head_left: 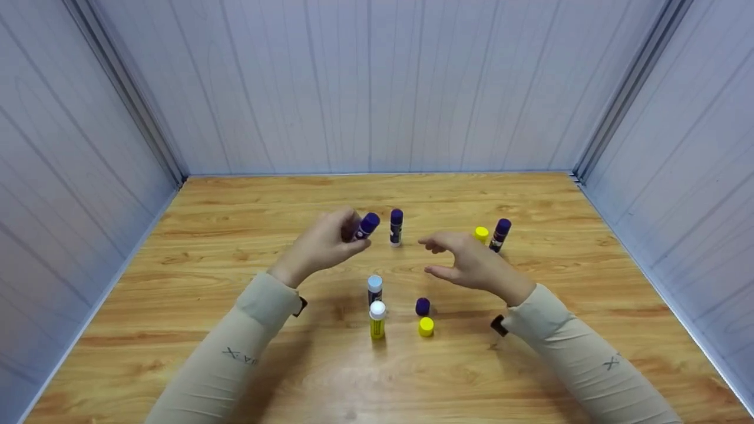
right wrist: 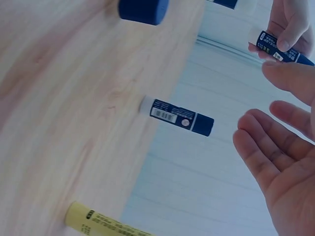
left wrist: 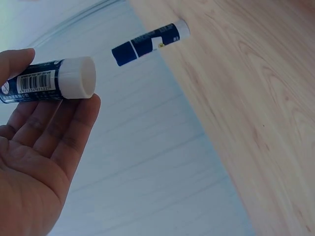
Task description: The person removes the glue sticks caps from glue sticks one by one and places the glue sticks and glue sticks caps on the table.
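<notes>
- Head view: the left hand (head_left: pixel 323 240) grips a glue stick (head_left: pixel 368 225), tilted, its purple cap up, above the middle of the worktop (head_left: pixel 253 197).
- The right hand (head_left: pixel 474 262) holds nothing; its thumb and fingers stand well apart, pointing toward the left hand.
- Between the hands, nearer the back edge, a dark stick (head_left: pixel 396 227) stands upright.
- Beyond the right hand, toward the right edge, I see a yellow-topped stick (head_left: pixel 481 234) just beside a purple-capped stick (head_left: pixel 500 234).
- Closer to the front edge stand a white-topped dark stick (head_left: pixel 375 288) and a white-topped yellow stick (head_left: pixel 377 324); right of them sit a purple cap (head_left: pixel 422 306) and a yellow cap (head_left: pixel 426 327).
- Left wrist view: thumb and fingers hold the glue stick round its barcode label, white end free.
- Right wrist view: the right palm is bare, fingers spread; farther off, the left hand holds its glue stick.
</notes>
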Motion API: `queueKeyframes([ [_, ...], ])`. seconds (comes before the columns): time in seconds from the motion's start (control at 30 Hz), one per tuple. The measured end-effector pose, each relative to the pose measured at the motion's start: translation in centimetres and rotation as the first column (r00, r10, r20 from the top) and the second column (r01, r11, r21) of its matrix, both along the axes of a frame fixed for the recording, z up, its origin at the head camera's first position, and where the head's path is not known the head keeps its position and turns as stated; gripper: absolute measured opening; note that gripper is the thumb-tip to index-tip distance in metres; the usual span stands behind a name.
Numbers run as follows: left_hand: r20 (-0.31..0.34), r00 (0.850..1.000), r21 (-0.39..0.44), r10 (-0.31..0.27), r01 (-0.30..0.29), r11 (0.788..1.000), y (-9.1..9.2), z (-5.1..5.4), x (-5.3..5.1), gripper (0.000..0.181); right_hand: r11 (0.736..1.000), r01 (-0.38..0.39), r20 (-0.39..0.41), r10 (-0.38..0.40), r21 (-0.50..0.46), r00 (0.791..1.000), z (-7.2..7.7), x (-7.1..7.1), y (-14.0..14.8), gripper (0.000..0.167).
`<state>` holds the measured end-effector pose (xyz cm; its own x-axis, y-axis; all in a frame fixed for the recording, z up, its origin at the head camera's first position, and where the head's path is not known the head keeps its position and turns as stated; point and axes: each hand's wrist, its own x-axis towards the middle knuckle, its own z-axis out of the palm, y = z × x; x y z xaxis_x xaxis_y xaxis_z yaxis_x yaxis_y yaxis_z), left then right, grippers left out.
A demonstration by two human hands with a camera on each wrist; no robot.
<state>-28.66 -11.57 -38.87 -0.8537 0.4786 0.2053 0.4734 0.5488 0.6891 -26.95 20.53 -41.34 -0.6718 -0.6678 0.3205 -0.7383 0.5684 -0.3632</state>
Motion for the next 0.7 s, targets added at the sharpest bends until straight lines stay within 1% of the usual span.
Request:
queueKeyframes([
  [0.1,-0.044,0.999,-0.026,-0.028,0.027,0.999,0.7,0.1,0.3,0.019,0.999,0.017,-0.012,-0.017,-0.036,1.000,0.3,-0.1,-0.2,0.046],
  [0.27,-0.099,0.993,-0.076,-0.070,0.062,0.995,1.8,0.2,0.8,0.019,0.995,0.003,-0.031,-0.006,-0.096,1.000,0.6,-0.2,-0.5,0.048],
  [0.4,-0.114,0.989,-0.128,-0.094,0.080,0.989,2.5,0.2,1.1,0.024,0.992,-0.028,-0.072,0.020,-0.120,0.997,0.9,-0.2,-0.9,0.048],
  [0.5,-0.123,0.986,-0.163,-0.109,0.089,0.983,3.0,0.2,1.3,0.028,0.991,-0.040,-0.084,0.030,-0.126,0.996,1.1,-0.1,-1.3,0.049],
  [0.6,-0.146,0.980,-0.188,-0.134,0.105,0.976,3.4,0.1,1.4,0.027,0.991,-0.041,-0.079,0.031,-0.130,0.996,1.2,-0.1,-1.6,0.050],
  [0.7,-0.178,0.969,-0.220,-0.171,0.130,0.967,3.7,0.0,1.5,0.026,0.989,-0.046,-0.071,0.036,-0.140,0.997,1.2,-0.2,-1.8,0.050],
])
